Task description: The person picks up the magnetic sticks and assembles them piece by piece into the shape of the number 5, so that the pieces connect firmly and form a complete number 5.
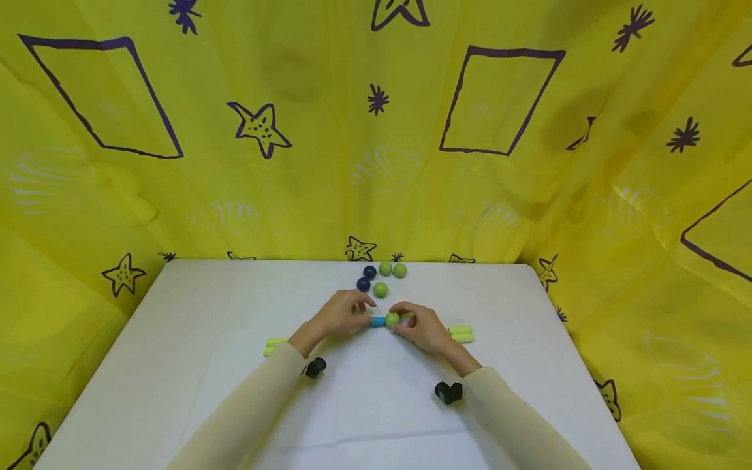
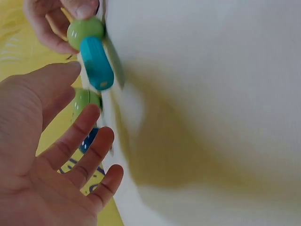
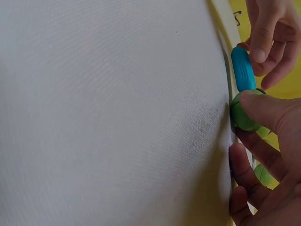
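A light-green ball (image 1: 392, 320) is pinched between the thumb and fingers of my right hand (image 1: 424, 328). A short blue stick (image 1: 378, 322) joins onto the ball and points left, toward my left hand (image 1: 341, 313). In the left wrist view the blue stick (image 2: 97, 63) hangs from the green ball (image 2: 85, 33), and my left hand (image 2: 51, 141) is spread beside it with loose fingers. From the right wrist the left thumb (image 3: 261, 44) appears close to the stick's far end; whether it touches cannot be told.
Behind the hands lie dark blue balls (image 1: 363, 284) and several light-green balls (image 1: 385, 268). Pale yellow-green sticks lie right (image 1: 461, 334) and left (image 1: 275, 344), the left ones partly behind the wrist. Yellow patterned cloth (image 1: 317, 189) surrounds the white table (image 1: 364, 411).
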Demonstrator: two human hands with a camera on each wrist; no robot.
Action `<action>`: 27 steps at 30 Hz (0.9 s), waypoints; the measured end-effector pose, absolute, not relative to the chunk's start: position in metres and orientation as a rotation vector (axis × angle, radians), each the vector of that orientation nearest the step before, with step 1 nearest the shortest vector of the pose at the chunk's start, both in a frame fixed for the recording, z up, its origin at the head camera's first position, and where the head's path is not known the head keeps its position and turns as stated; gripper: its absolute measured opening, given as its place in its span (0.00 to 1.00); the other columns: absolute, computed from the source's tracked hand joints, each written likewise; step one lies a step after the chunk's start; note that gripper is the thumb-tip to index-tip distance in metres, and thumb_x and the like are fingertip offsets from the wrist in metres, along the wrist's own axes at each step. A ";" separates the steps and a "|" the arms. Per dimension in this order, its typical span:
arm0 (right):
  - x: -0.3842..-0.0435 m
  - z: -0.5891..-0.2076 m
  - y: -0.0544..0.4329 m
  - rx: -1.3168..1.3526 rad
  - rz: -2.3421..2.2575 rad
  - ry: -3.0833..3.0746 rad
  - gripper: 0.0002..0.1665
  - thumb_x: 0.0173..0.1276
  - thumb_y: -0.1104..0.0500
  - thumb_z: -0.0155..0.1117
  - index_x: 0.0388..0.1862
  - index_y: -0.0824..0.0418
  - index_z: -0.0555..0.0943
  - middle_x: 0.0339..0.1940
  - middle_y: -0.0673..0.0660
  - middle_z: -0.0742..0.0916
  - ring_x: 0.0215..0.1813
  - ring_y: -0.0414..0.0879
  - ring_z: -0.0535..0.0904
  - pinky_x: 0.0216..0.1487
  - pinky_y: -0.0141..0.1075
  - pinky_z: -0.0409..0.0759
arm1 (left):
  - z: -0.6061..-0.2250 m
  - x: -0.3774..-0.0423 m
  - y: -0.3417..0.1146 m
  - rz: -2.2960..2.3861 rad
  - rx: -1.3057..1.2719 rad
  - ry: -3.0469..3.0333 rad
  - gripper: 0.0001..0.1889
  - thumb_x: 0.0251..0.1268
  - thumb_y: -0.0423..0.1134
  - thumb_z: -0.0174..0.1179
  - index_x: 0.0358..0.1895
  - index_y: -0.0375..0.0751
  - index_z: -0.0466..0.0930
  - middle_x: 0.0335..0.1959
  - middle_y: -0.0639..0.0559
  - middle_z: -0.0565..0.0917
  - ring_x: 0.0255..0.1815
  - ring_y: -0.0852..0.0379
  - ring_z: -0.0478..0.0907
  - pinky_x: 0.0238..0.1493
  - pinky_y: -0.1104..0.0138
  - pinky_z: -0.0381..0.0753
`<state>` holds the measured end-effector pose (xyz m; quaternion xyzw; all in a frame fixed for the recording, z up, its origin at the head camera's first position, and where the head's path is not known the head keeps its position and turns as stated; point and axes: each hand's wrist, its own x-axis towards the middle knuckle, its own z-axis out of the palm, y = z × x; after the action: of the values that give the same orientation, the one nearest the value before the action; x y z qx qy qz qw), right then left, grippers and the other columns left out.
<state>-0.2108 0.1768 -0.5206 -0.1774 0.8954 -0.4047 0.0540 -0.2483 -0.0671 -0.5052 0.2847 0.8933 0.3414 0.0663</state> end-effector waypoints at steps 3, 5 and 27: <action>-0.211 -0.521 0.177 -0.530 -1.226 2.710 0.20 0.68 0.59 0.74 0.58 0.55 0.83 0.49 0.53 0.88 0.29 0.40 0.74 0.32 0.32 0.74 | -0.502 -0.251 -0.073 1.060 0.805 2.728 0.15 0.64 0.39 0.71 0.52 0.41 0.87 0.38 0.49 0.84 0.38 0.53 0.77 0.44 0.59 0.78; -0.211 -0.521 0.177 -0.528 -1.223 2.710 0.20 0.68 0.59 0.74 0.58 0.55 0.83 0.49 0.53 0.88 0.29 0.40 0.74 0.32 0.32 0.74 | -0.500 -0.252 -0.075 1.077 0.752 2.753 0.16 0.65 0.39 0.71 0.54 0.41 0.86 0.40 0.48 0.84 0.39 0.52 0.77 0.45 0.58 0.78; -0.210 -0.527 0.178 -0.562 -1.229 2.755 0.20 0.67 0.60 0.74 0.58 0.54 0.84 0.51 0.52 0.88 0.30 0.39 0.76 0.35 0.32 0.75 | -0.520 -0.281 -0.064 1.350 0.356 2.861 0.22 0.61 0.40 0.75 0.58 0.44 0.81 0.49 0.39 0.84 0.49 0.43 0.78 0.55 0.50 0.74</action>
<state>-0.2104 0.1777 -0.5265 -0.1829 0.8972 -0.4003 0.0363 -0.2806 -0.0644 -0.5201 0.1118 0.8985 0.4240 -0.0212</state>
